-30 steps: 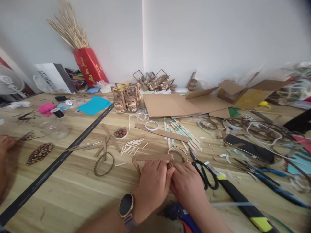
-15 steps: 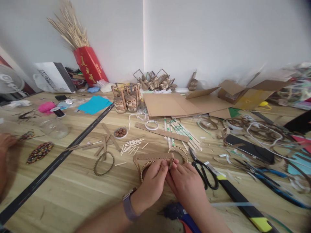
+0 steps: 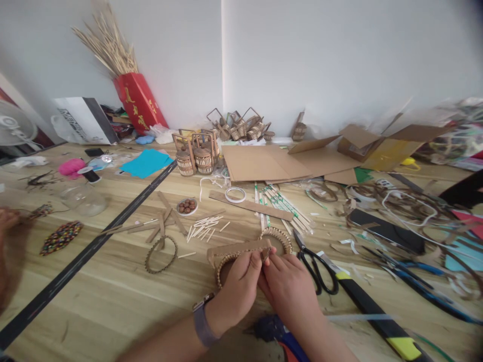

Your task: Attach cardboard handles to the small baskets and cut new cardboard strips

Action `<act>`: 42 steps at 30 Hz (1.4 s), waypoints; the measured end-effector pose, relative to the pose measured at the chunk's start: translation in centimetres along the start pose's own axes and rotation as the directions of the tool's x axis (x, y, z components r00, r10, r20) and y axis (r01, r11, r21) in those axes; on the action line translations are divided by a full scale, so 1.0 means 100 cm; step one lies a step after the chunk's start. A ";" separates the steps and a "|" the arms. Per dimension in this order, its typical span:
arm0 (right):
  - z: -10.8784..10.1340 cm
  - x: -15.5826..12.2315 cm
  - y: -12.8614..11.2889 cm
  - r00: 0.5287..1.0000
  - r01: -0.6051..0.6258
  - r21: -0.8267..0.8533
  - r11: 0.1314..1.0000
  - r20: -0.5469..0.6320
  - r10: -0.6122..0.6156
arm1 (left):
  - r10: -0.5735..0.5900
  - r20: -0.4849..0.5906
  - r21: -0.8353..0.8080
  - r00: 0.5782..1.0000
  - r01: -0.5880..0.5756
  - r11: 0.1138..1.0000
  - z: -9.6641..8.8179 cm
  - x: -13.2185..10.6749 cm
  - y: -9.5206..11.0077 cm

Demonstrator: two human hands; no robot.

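My left hand [image 3: 240, 281] and my right hand [image 3: 290, 286] meet at the front middle of the table. Both pinch the right end of a bent brown cardboard strip [image 3: 237, 248], whose long face runs off to the left. Behind my left hand is a small round basket [image 3: 223, 265] with a woven rim, largely hidden. Just beyond the fingers lies a pale-edged woven ring [image 3: 281, 237]. Beneath my right wrist, a blue glue gun [image 3: 273, 329] is partly covered. Black-handled scissors [image 3: 319, 269] rest to the right of my right hand.
A yellow-and-black cutter [image 3: 372, 306], pliers [image 3: 415, 281] and a phone [image 3: 387, 231] lie at right. Short sticks [image 3: 206, 226], a bowl of brown beads [image 3: 187, 206] and a loose ring [image 3: 161, 255] lie left of centre. Finished baskets [image 3: 196, 158] stand behind. Another person's hand [image 3: 8, 218] is at far left.
The cardboard strip has turned slightly, showing more of its broad face. My hands have shifted very little and keep their pinch. The other person's hand has drawn a little leftward.
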State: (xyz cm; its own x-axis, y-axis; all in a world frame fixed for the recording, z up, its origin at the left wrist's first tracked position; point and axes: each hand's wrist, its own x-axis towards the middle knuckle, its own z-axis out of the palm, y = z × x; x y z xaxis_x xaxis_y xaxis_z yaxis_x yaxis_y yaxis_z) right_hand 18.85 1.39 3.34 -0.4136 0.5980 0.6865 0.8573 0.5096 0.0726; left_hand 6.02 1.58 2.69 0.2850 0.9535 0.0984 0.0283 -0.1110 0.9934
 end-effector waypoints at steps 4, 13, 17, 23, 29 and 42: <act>0.000 0.000 0.000 1.000 0.004 0.004 1.000 -0.002 -0.004 | 0.003 0.002 -0.053 1.000 -0.003 0.999 0.000 0.001 0.000; -0.001 0.001 -0.001 1.000 0.003 -0.012 1.000 -0.013 -0.003 | -0.009 0.005 -0.095 1.000 0.009 0.995 0.001 0.000 -0.001; -0.001 0.000 -0.002 0.999 -0.021 -0.027 0.999 -0.031 0.020 | -0.047 -0.071 0.005 0.996 0.047 0.999 0.000 -0.003 0.003; -0.002 -0.002 -0.003 0.998 -0.061 -0.047 0.997 -0.028 0.060 | 0.052 -0.145 0.191 0.988 -0.024 0.981 -0.009 -0.048 0.000; -0.003 -0.002 -0.003 0.996 -0.086 -0.051 0.995 -0.024 0.085 | 0.447 -0.289 0.557 0.846 -0.232 0.798 -0.032 -0.073 -0.011; -0.001 -0.003 -0.003 0.995 -0.092 -0.044 0.995 -0.031 0.091 | 0.493 -0.219 0.803 0.842 -0.130 0.581 -0.054 -0.016 -0.010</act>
State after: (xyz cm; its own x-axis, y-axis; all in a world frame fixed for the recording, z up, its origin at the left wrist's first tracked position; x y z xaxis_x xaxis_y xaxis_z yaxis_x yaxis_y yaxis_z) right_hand 18.77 0.96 3.16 -0.3244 0.6224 0.7123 0.9044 0.4248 0.0407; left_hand 0.37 1.67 1.90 0.0437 0.8099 0.5850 0.7490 -0.4140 0.5173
